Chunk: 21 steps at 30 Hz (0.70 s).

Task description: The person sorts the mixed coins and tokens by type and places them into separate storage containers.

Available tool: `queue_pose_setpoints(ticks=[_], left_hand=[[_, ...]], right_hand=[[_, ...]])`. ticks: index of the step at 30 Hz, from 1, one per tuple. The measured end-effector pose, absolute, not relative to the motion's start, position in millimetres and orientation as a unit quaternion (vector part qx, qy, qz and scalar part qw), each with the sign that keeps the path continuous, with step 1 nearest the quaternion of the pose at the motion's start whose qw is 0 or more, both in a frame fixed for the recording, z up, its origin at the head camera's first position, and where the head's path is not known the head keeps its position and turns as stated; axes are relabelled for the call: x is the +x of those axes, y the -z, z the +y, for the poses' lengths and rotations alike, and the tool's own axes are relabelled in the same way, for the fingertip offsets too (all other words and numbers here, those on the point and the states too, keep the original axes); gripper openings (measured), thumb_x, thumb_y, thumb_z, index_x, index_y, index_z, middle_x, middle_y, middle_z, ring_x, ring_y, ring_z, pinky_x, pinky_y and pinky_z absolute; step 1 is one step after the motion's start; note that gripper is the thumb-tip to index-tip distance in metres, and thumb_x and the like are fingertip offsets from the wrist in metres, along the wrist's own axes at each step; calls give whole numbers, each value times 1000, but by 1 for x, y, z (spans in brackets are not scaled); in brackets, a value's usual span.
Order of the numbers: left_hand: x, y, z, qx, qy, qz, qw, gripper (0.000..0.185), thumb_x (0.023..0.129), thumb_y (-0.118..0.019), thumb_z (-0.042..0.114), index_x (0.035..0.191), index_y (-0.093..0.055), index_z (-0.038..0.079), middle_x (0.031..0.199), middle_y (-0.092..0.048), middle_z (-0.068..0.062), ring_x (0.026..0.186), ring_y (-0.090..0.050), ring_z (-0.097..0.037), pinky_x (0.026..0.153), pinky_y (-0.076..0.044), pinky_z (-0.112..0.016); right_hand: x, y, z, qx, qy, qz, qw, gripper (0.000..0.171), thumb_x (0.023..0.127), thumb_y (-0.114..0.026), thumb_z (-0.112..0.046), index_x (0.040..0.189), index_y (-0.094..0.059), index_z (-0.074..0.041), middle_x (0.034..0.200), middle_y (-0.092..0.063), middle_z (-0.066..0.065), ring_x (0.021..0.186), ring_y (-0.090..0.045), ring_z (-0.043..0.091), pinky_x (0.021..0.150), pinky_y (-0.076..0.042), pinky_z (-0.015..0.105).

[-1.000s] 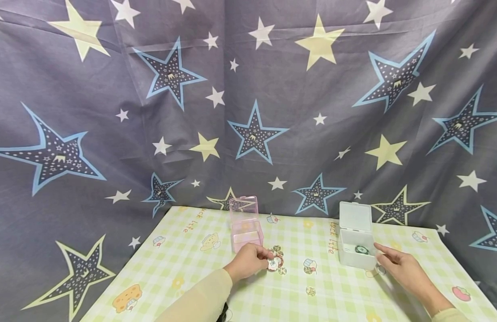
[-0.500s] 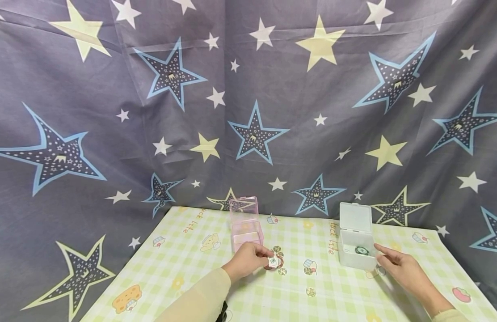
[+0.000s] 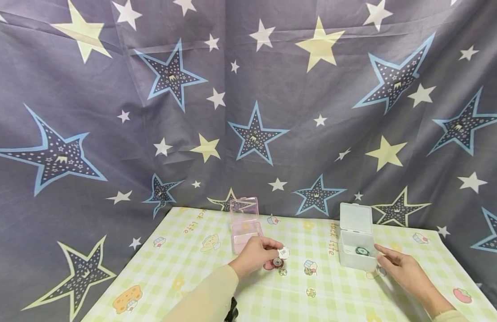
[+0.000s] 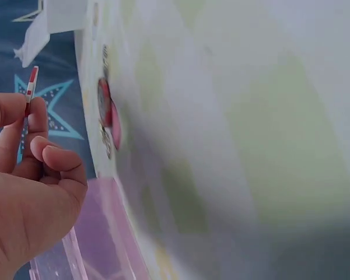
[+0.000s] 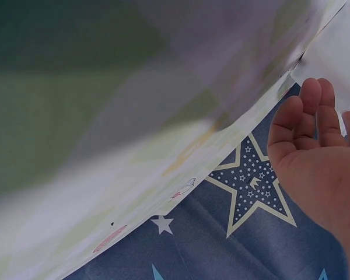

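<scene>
Between thumb and fingers my left hand (image 3: 254, 256) pinches a red-and-white poker chip (image 3: 284, 253) whose white face reads 100. In the left wrist view the chip (image 4: 32, 84) stands edge-on above the tabletop. Beneath it lies a small pile of red chips (image 3: 275, 264) with gold coins by it, partly hidden by the hand. My right hand (image 3: 403, 270) rests its fingertips on the right side of a white box (image 3: 353, 262). The box's lid (image 3: 355, 218) stands up, and a green chip (image 3: 362, 251) lies inside. In the right wrist view the fingers (image 5: 326, 111) are gently bent, holding nothing.
A clear pink box (image 3: 241, 247) with its lid raised stands behind my left hand. Several gold coins lie on the checked tablecloth, including one coin (image 3: 310, 292) toward the front and another coin (image 3: 308, 271) behind it. A starry curtain (image 3: 280, 170) hangs behind the table.
My left hand has lifted the white-faced chip off the pile and moved slightly right and up, uncovering the red chips. The right hand stays at the white box.
</scene>
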<state>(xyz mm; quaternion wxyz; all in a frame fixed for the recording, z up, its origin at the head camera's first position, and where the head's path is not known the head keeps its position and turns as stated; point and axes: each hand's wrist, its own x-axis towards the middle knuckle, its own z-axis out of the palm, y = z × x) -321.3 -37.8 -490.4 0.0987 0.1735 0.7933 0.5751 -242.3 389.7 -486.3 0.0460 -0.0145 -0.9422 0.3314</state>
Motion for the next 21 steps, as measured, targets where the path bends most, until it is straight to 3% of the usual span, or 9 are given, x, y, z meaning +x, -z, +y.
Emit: queue_pose_setpoints(ticks=[3,5,6,10,13,17,21], left_hand=[[-321,488,-29,160,-599,776,114,24,94,-72,6,115,-82,9,92,-76,-6,50,-52,-9,48,-46,-21],[-322,487,-22,153,-605,773,119,23,95,-73,9,116,-82,12,92,-75,-3,48,-46,-8,43,-41,-22],[-322,487,-17,154,-605,772,115,22,95,-74,10,115,-82,12,95,-76,-2,51,-49,-8,46,-43,-22],[-322,486,4,156,-616,765,103,20,95,-75,10,114,-83,12,100,-78,1,50,-41,-7,45,-37,-22],[-321,485,21,159,-623,761,86,20,94,-75,8,113,-83,11,104,-80,2,60,-50,-3,54,-45,-20],[-317,479,43,166,-624,760,70,21,94,-75,6,112,-84,11,110,-80,2,90,-64,-1,82,-56,-19],[-311,468,60,173,-624,759,68,21,94,-75,7,112,-84,11,109,-81,2,91,-64,-2,82,-56,-20]], right_hand=[[-243,486,389,-15,-329,-943,45,57,112,-55,-38,155,-52,0,147,-57,38,130,-63,53,95,-61,50],[-243,485,389,-17,-326,-944,46,57,112,-55,-38,155,-53,-1,146,-58,37,130,-63,52,92,-62,43],[-244,485,389,-18,-323,-945,47,57,112,-56,-38,155,-53,-1,145,-60,37,130,-63,51,89,-61,38],[-244,486,390,-19,-324,-945,48,56,112,-56,-37,155,-53,0,143,-60,37,130,-64,51,89,-61,38],[-244,487,390,-20,-323,-945,52,55,112,-57,-36,154,-54,0,144,-60,37,129,-64,51,91,-61,40],[-244,488,390,-21,-323,-944,58,53,111,-58,-34,153,-56,-1,143,-61,37,127,-66,50,83,-56,25],[-245,487,389,-22,-325,-944,56,54,111,-58,-34,153,-55,0,144,-59,37,126,-67,49,82,-55,23]])
